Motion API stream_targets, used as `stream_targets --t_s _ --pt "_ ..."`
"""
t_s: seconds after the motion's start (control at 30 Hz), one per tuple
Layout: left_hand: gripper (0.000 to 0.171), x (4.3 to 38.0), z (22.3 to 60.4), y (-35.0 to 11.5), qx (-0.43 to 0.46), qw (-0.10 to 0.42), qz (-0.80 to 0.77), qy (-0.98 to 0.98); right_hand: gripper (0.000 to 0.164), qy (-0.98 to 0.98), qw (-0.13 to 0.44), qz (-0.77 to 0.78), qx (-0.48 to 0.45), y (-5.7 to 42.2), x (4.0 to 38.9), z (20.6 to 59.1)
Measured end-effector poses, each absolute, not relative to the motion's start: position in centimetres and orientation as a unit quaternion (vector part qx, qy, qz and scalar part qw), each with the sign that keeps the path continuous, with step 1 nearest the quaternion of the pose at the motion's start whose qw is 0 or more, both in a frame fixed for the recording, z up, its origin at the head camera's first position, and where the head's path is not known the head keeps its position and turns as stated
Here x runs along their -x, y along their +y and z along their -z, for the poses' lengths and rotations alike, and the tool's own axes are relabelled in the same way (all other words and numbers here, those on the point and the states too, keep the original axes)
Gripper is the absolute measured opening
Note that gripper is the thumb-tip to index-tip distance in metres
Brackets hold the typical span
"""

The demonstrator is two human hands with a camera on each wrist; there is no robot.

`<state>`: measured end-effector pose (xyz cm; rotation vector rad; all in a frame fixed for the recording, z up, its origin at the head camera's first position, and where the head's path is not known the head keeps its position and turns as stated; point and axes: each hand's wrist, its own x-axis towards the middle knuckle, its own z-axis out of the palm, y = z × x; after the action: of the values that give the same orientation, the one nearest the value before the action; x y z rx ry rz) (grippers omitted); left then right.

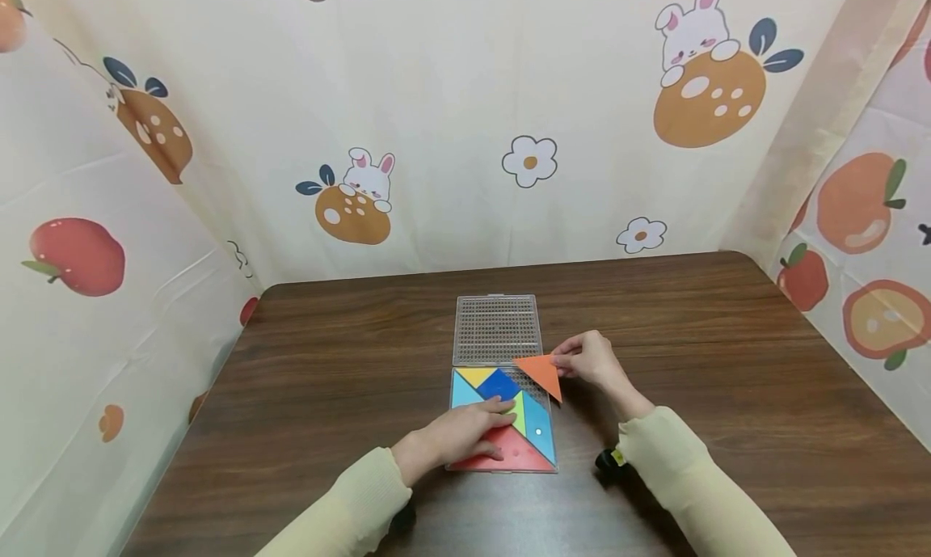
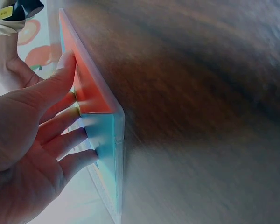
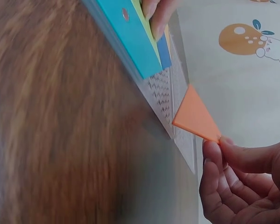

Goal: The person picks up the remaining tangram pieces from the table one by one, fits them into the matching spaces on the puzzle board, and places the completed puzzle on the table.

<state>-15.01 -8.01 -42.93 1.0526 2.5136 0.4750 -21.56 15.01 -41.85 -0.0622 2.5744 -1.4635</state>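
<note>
An orange triangle tangram piece (image 1: 541, 374) is pinched by one corner between the thumb and fingers of my right hand (image 1: 591, 361). It hovers over the upper right corner of a clear plastic case (image 1: 503, 471), where a bare patch of dotted base (image 3: 160, 93) shows. My left hand (image 1: 465, 432) rests with spread fingers on the pieces in the case. Around it lie a red triangle (image 1: 520, 450), a light blue parallelogram (image 1: 538, 428), a yellow-green triangle (image 1: 520, 415), a dark blue square (image 1: 499, 385), a yellow triangle (image 1: 474, 375) and a light blue triangle (image 1: 462, 390).
The case's dotted lid (image 1: 498, 329) lies unfolded flat behind the tray part. A brown wooden table (image 1: 349, 363) carries everything. Curtains printed with fruit and rabbits (image 1: 451, 137) hang behind and at both sides. Dark devices (image 1: 607, 462) sit at the wrists.
</note>
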Motion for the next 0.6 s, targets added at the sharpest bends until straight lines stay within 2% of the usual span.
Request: stream_targets --t_s 0.6 --pt "0.052 15.0 42.8 -8.1 -0.376 0.186 -0.176 0.891 0.009 0.862 0.101 0.497 -0.012 13.6 21.9 42.8"
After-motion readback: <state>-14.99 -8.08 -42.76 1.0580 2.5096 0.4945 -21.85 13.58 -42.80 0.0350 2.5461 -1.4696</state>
